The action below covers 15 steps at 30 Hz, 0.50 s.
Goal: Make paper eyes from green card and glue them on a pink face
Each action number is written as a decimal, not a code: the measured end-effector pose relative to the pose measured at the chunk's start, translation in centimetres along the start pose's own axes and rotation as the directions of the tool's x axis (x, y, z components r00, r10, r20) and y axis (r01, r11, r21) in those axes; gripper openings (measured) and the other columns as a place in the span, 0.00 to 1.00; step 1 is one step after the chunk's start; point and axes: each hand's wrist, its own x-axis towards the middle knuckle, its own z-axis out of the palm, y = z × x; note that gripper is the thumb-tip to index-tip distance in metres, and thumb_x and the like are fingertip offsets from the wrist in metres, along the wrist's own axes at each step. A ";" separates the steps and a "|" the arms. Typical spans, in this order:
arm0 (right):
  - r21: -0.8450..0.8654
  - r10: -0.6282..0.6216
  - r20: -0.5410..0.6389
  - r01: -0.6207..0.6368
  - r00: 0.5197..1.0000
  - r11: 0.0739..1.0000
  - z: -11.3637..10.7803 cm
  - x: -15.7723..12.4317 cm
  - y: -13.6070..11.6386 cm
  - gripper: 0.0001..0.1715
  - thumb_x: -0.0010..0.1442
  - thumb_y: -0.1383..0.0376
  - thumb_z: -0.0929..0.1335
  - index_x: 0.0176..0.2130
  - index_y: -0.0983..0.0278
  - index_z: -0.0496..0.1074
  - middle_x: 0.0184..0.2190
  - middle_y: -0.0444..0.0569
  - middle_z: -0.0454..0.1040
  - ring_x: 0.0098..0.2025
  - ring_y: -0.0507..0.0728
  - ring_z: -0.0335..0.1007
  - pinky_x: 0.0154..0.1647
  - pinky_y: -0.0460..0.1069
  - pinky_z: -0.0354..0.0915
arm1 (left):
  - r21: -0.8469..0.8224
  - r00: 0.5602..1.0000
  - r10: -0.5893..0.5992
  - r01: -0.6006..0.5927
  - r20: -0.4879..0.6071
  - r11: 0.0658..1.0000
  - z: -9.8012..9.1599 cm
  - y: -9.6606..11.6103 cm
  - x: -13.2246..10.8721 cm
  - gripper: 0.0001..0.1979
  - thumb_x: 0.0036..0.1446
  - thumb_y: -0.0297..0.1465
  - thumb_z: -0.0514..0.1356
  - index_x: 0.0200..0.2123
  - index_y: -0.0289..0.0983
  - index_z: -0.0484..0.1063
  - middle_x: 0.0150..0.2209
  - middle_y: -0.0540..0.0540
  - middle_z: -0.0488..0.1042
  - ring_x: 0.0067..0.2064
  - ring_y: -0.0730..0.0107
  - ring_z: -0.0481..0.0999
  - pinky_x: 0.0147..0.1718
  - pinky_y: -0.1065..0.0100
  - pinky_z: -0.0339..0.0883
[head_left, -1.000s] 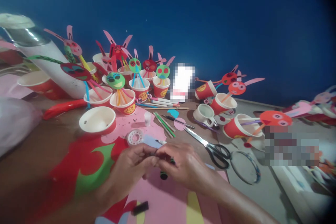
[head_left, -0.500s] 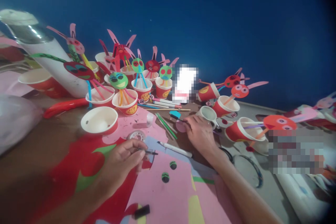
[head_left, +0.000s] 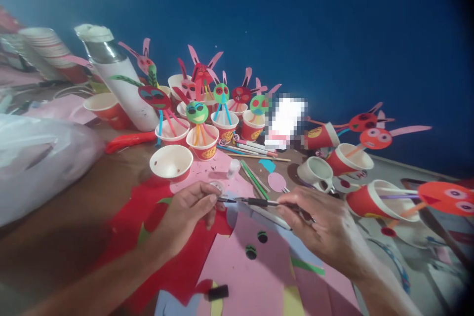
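My left hand (head_left: pixel 192 210) pinches a short, thin dark piece with a pointed end (head_left: pixel 226 200); its exact kind is unclear. From the right, my right hand (head_left: pixel 324 224) grips a pen (head_left: pixel 258 202) with a black grip, its tip pointing left. The two tips meet or nearly meet above the paper; I cannot tell whether they touch. Below the hands, a pink sheet (head_left: pixel 237 271) bears two small round black-and-green cutouts (head_left: pixel 251 252). A white pen (head_left: pixel 272 217) lies partly hidden behind the black-gripped one.
Red paper cups (head_left: pixel 202 143) with paper-faced figures line the back. A white mug (head_left: pixel 314 173) stands right, near a pink paper oval (head_left: pixel 276 182) and green sticks (head_left: pixel 255 180). A tall flask (head_left: pixel 126 89) and a plastic bag (head_left: pixel 44 163) are at left. A small black block (head_left: pixel 218 292) lies in front.
My right hand has come back from beside the mug toward my left hand, bringing the black-gripped pen. My left hand keeps its pinch. The whole view has shifted, so things appear farther right.
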 end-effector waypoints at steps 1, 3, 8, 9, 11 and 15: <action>0.004 0.000 0.004 0.000 1.000 1.000 0.2 0.0 0.0 0.05 0.63 0.66 0.65 0.36 0.60 0.71 0.28 0.43 0.74 0.31 0.52 0.71 0.33 0.47 0.62 | 0.000 1.000 -0.002 0.002 0.009 1.000 0.0 0.0 0.0 0.14 0.52 0.39 0.66 0.34 0.34 0.71 0.26 0.48 0.76 0.19 0.81 0.66 0.17 0.77 0.56; 0.018 0.009 0.010 -0.009 1.000 1.000 0.6 0.0 -0.1 0.05 0.63 0.67 0.65 0.36 0.60 0.71 0.30 0.43 0.75 0.32 0.51 0.71 0.34 0.46 0.61 | 0.001 1.000 -0.008 0.008 0.026 1.000 0.1 -0.1 -0.1 0.14 0.52 0.39 0.66 0.34 0.34 0.72 0.27 0.48 0.77 0.19 0.81 0.67 0.17 0.77 0.57; 0.045 0.024 0.016 -0.025 1.000 0.999 1.0 -0.1 0.2 0.05 0.63 0.68 0.65 0.36 0.61 0.71 0.30 0.42 0.75 0.31 0.50 0.71 0.32 0.45 0.60 | -0.012 0.999 -0.020 0.020 0.045 1.000 0.0 -0.3 0.0 0.13 0.53 0.38 0.66 0.34 0.34 0.72 0.28 0.47 0.78 0.19 0.81 0.68 0.18 0.78 0.58; 0.045 0.029 0.021 -0.030 0.999 0.999 1.0 -0.1 0.2 0.05 0.63 0.68 0.65 0.36 0.60 0.71 0.29 0.42 0.75 0.31 0.50 0.71 0.32 0.45 0.60 | -0.018 0.999 -0.020 0.021 0.047 1.000 0.0 -0.3 0.0 0.13 0.53 0.38 0.66 0.34 0.34 0.72 0.28 0.47 0.78 0.19 0.81 0.68 0.17 0.78 0.58; 0.035 0.045 0.028 -0.046 0.999 0.998 0.9 -0.2 0.3 0.05 0.63 0.68 0.65 0.36 0.60 0.71 0.30 0.42 0.75 0.31 0.50 0.70 0.31 0.45 0.60 | -0.030 0.999 -0.023 0.024 0.047 0.999 0.0 -0.2 0.1 0.14 0.52 0.38 0.66 0.34 0.34 0.71 0.27 0.47 0.78 0.19 0.81 0.68 0.17 0.78 0.58; 0.029 0.060 0.036 -0.061 0.998 0.998 0.9 -0.4 0.3 0.06 0.63 0.67 0.65 0.36 0.61 0.72 0.29 0.42 0.75 0.30 0.50 0.70 0.32 0.46 0.59 | -0.047 0.999 -0.027 0.029 0.044 0.998 0.0 0.0 0.2 0.15 0.51 0.39 0.67 0.34 0.34 0.71 0.27 0.48 0.78 0.19 0.80 0.68 0.17 0.77 0.60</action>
